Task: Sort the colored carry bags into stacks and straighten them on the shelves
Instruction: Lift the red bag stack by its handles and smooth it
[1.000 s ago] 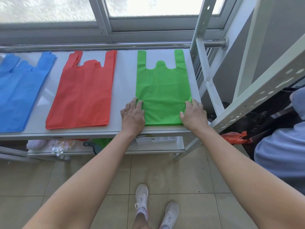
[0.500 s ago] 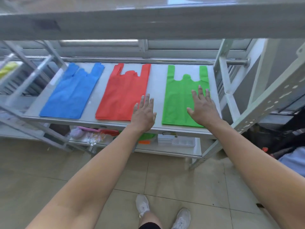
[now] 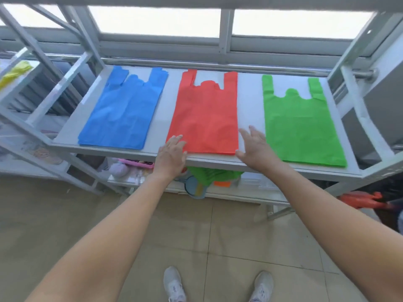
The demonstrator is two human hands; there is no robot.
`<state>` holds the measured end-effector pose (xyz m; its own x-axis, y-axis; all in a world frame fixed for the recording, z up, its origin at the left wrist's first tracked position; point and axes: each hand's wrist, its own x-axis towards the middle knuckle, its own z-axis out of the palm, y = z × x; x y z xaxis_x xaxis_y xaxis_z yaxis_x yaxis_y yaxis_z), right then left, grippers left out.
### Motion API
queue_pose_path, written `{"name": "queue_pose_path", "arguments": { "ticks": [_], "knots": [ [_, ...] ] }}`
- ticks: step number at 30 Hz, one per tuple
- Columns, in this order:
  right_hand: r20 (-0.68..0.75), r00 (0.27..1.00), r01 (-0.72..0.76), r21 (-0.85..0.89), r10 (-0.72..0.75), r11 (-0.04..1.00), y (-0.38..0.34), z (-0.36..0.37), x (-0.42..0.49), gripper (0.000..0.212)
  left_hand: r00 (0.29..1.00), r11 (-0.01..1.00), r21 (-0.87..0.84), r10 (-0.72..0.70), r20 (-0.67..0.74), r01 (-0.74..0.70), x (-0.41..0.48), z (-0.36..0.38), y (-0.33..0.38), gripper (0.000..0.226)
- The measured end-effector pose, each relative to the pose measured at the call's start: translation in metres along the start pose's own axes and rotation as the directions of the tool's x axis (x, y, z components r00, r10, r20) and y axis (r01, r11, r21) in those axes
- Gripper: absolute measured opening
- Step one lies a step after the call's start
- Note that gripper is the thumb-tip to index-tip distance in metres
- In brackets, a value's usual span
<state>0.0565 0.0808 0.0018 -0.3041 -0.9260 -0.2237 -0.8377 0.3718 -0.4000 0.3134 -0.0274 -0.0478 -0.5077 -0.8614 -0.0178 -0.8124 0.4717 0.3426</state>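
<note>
Left hand (image 3: 172,154) and right hand (image 3: 257,147) shifted to near corners of the red fabric carry bag (image 3: 205,118), fingers straight, gripping nothing. Green fabric carry bag (image 3: 301,127) lies right of it, blue fabric carry bag (image 3: 124,114) left, on grey metal shelf (image 3: 249,101).

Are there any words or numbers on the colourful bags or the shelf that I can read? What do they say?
No text here can be read.
Blue non-woven carry bag: plain, no print.
Red non-woven carry bag: plain, no print.
Green non-woven carry bag: plain, no print.
White lower shelf: the clutter on it is too blurred to read.
Grey sneakers: a faint mark, too blurred to read.
</note>
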Motion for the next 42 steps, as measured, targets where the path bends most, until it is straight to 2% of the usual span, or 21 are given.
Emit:
{"name": "queue_pose_path", "arguments": {
  "ticks": [3, 8, 11, 13, 17, 20, 25, 28, 31, 33, 38, 42],
  "knots": [
    [-0.024, 0.999, -0.033, 0.012, 0.033, 0.999, -0.021, 0.024, 0.008, 0.071, 0.985, 0.986, -0.031, 0.163, -0.047, -0.165, 0.020, 0.005, -0.041, 0.033],
    [-0.005, 0.989, -0.145, 0.020, 0.146, 0.989, -0.032, 0.047, 0.026, 0.071, 0.966, 0.966, -0.035, 0.258, 0.031, -0.257, 0.041, 0.007, -0.074, 0.036],
    [-0.056, 0.986, -0.161, -0.028, 0.160, 0.987, -0.033, 0.058, 0.029, 0.066, 0.952, 0.951, -0.043, 0.306, 0.024, -0.305, 0.046, 0.002, -0.075, 0.038],
    [-0.101, 0.984, -0.147, -0.030, 0.143, 0.989, -0.034, 0.064, 0.032, 0.060, 0.933, 0.932, 0.024, 0.360, 0.013, -0.361, 0.048, -0.001, -0.078, 0.036],
    [-0.165, 0.981, -0.112, -0.026, 0.106, 0.993, -0.033, 0.068, 0.035, 0.049, 0.864, 0.823, 0.296, 0.504, 0.009, -0.484, 0.049, 0.003, -0.082, 0.029],
    [-0.193, 0.977, -0.089, -0.007, 0.086, 0.996, -0.031, 0.067, 0.033, 0.041, 0.850, 0.823, 0.290, 0.523, -0.056, -0.488, 0.048, 0.005, -0.088, 0.021],
    [-0.141, 0.985, -0.089, 0.061, 0.096, 0.994, -0.031, 0.060, 0.029, 0.038, 0.929, 0.941, 0.014, 0.336, -0.155, -0.338, 0.049, 0.000, -0.086, 0.033],
    [-0.178, 0.973, -0.126, 0.114, 0.145, 0.985, -0.024, 0.052, 0.043, 0.033, 0.968, 0.977, -0.114, 0.155, -0.199, -0.180, 0.076, -0.004, -0.077, 0.022],
    [-0.244, 0.942, -0.188, 0.183, 0.229, 0.965, -0.013, 0.040, 0.083, 0.039, 0.983, 0.980, -0.196, -0.061, -0.171, 0.027, 0.129, -0.003, -0.072, 0.028],
    [-0.270, 0.917, -0.240, 0.218, 0.295, 0.946, -0.003, 0.032, 0.120, 0.044, 0.975, 0.967, -0.221, -0.161, -0.155, 0.125, 0.170, -0.002, -0.066, 0.037],
    [-0.317, 0.871, -0.300, 0.265, 0.376, 0.917, 0.012, 0.010, 0.216, 0.054, 0.922, 0.922, -0.137, -0.377, -0.093, 0.363, 0.271, -0.001, -0.034, 0.080],
    [-0.290, 0.869, -0.305, 0.324, 0.400, 0.896, 0.009, -0.012, 0.278, 0.042, 0.918, 0.913, -0.163, -0.389, -0.076, 0.373, 0.344, 0.010, -0.010, 0.093]
  ]
}}
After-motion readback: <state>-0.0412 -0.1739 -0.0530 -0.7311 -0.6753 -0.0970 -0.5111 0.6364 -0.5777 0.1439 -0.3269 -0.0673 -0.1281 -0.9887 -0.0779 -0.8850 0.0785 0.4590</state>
